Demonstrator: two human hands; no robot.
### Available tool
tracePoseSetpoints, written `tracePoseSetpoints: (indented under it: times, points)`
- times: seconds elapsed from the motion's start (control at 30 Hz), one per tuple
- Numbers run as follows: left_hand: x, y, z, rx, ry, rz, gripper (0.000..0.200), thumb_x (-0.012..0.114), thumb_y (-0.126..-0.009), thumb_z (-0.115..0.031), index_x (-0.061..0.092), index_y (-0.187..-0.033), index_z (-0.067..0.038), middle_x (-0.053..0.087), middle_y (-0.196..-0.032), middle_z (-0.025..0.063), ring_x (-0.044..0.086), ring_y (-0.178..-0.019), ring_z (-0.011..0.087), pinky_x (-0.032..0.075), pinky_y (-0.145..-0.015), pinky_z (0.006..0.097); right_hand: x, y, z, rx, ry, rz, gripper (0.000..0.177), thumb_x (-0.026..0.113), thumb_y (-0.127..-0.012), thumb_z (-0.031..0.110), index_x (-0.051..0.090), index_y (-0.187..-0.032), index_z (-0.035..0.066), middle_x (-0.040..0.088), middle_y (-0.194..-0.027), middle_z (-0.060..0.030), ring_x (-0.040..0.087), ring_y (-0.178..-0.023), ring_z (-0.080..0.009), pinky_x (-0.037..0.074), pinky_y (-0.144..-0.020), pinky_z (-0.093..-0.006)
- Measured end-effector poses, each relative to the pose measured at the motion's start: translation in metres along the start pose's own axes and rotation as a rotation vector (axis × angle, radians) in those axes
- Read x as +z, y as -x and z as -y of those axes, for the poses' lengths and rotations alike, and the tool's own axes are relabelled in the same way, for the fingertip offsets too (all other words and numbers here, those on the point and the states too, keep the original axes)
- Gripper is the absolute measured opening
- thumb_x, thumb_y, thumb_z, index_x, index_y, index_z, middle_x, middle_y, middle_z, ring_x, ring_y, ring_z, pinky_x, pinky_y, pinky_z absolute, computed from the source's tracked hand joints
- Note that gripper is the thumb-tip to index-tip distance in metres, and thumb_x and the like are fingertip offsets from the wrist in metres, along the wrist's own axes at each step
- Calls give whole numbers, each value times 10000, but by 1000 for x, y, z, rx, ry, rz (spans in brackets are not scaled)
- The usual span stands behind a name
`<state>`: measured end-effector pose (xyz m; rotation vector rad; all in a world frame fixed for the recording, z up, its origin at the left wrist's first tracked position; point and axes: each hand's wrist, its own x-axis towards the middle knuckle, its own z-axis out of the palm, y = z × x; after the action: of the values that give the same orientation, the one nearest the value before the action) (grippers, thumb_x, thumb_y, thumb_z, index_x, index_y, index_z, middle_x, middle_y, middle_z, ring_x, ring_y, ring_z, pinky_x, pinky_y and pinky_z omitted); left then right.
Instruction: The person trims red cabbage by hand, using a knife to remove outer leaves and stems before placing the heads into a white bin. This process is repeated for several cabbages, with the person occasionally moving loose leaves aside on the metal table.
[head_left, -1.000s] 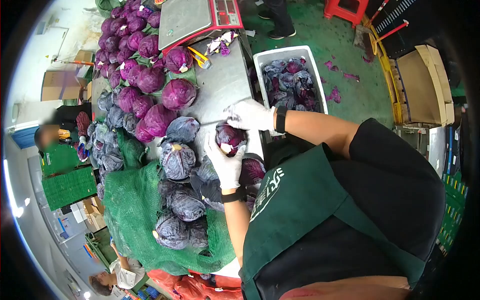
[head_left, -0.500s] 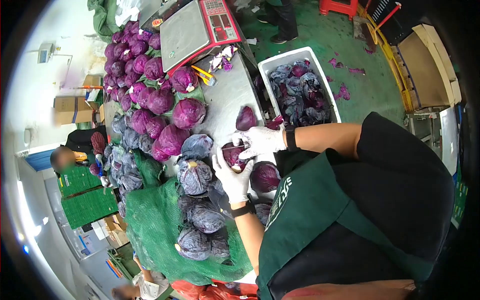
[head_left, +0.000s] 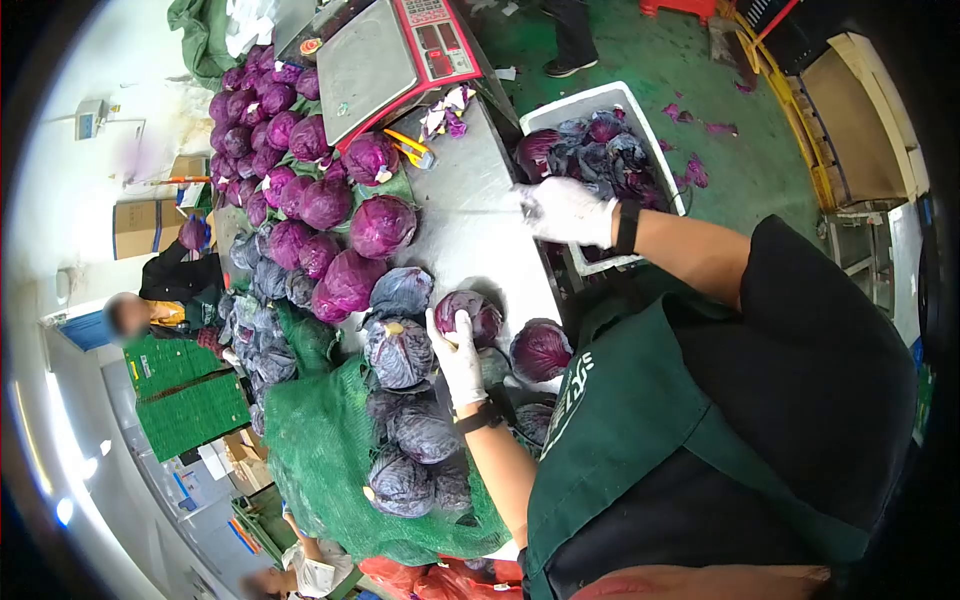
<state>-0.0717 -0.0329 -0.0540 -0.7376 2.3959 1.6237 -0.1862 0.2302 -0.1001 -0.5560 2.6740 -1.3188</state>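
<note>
My gloved left hand (head_left: 460,360) is wrapped around a red cabbage (head_left: 484,315) on the steel table. Over the table edge beside the white box, my gloved right hand (head_left: 570,212) is closed, blurred by motion. A thin knife blade (head_left: 468,210) points left from it; the handle is hidden in the fist. Another red cabbage (head_left: 541,350) sits close to my apron. Left of my left hand lie dull, blue-grey cabbages (head_left: 398,353) with their outer leaves on. The white box (head_left: 530,122) holds dark loose leaves and a brighter purple piece (head_left: 538,152).
Glossy purple cabbages (head_left: 382,226) are heaped along the table's far side. A red-framed scale (head_left: 372,70) and a yellow-handled tool (head_left: 410,150) lie beyond. Green netting (head_left: 330,450) covers the left part. At far left, a co-worker (head_left: 180,285) raises a cabbage (head_left: 193,233).
My right hand has moved away from the cabbage toward the white box with the knife. The loose leaves on the table are gone, and a bright purple piece now shows in the box.
</note>
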Motion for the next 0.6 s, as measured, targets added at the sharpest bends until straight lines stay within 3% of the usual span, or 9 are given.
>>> tracePoseSetpoints:
  times: [0.17, 0.2, 0.23, 0.27, 0.3, 0.37, 0.43, 0.47, 0.6]
  points:
    - [7, 12, -4, -49, 122, 113, 859, 619, -953, -430, 152, -1512, 24, 542, -1290, 185, 651, -947, 218, 532, -691, 240, 110, 9, 6, -38, -787, 231, 384, 634, -936, 363, 622, -1130, 31, 656, -883, -39, 596, -763, -121, 494, -642, -289]
    - [-1, 15, -12, -108, 0, 183, 868, 636, -945, -420, 155, -1506, 36, 549, -1281, 185, 652, -958, 230, 538, -710, 253, 80, 9, 25, 271, -810, 407, 413, 660, -931, 348, 607, -1193, 33, 638, -868, -30, 559, -748, -90, 477, -631, -273]
    - [-6, 17, -15, -165, -119, 250, 877, 652, -937, -410, 159, -1499, 48, 556, -1272, 185, 652, -968, 241, 544, -729, 267, 64, 6, 31, 273, -808, 407, 413, 660, -931, 348, 607, -1193, 33, 638, -868, -30, 559, -748, -90, 477, -631, -273]
    - [-14, 10, 9, 82, -351, 220, 901, 728, -897, -318, 169, -1487, 72, 566, -1250, 191, 636, -1022, 252, 531, -825, 296, 53, 2, 34, 286, -707, 460, 401, 675, -923, 334, 608, -1182, 35, 631, -864, -30, 548, -745, -80, 473, -635, -274]
    - [-13, 14, -1, 69, -457, 201, 965, 824, -785, -152, 199, -1491, 51, 524, -1309, 203, 558, -1176, 276, 484, -951, 330, 49, -1, 35, 297, -607, 512, 389, 691, -914, 320, 610, -1170, 38, 625, -860, -29, 536, -742, -71, 468, -638, -275]
    - [-4, 3, 8, 535, -314, 158, 937, 856, -706, -67, 316, -1469, -12, 464, -1369, 199, 518, -1204, 229, 481, -961, 332, 75, -5, 20, 293, -658, 518, 399, 690, -912, 351, 611, -1156, 46, 619, -847, -29, 539, -691, -94, 466, -621, -283]
    - [5, 0, -1, 632, -493, 179, 1003, 866, -655, -31, 300, -1483, -22, 384, -1444, 212, 437, -1305, 285, 378, -1096, 370, 86, -13, 23, 133, -699, 332, 407, 675, -915, 384, 616, -1134, 47, 630, -812, -57, 546, -624, -136, 460, -583, -302]
    - [7, -5, 1, 613, -450, 174, 1015, 875, -642, -46, 298, -1476, -9, 413, -1425, 200, 426, -1319, 316, 303, -1147, 388, 85, -2, 18, 58, -401, 206, 401, 655, -920, 311, 588, -1251, 94, 639, -803, -102, 585, -618, -195, 484, -591, -341]
    - [16, -8, 7, 521, -483, 44, 1046, 908, -615, -128, 301, -1450, 41, 429, -1411, 223, 440, -1307, 324, 345, -1118, 413, 38, 21, 50, -1, -116, 370, 647, 608, -870, 155, 404, -1479, 236, 668, -891, -164, 662, -719, -280, 532, -679, -391]
